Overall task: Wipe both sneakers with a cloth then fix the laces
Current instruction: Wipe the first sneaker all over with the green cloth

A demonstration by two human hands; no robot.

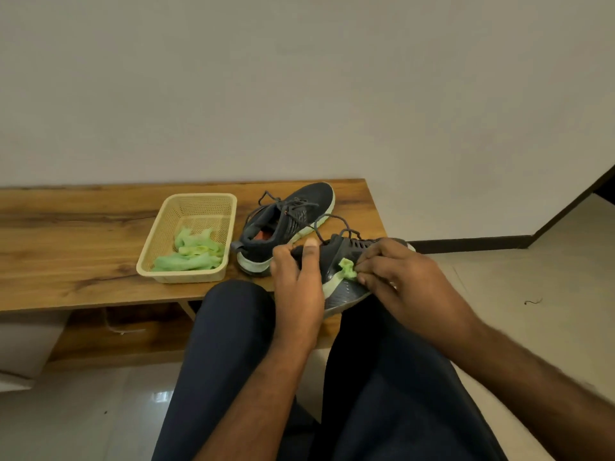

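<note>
Head view: left hand (pixel 296 277) grips the heel of a dark grey mesh sneaker (pixel 346 261), tilted sole-outward over the lap at the wooden table (pixel 66 234) edge, while right hand (pixel 396 271) pinches a small green cloth (pixel 347 268) against its side. Second dark sneaker (pixel 286 224) stands on the table beside a beige plastic basket (pixel 199 202) containing green cloths (pixel 193 252).
</note>
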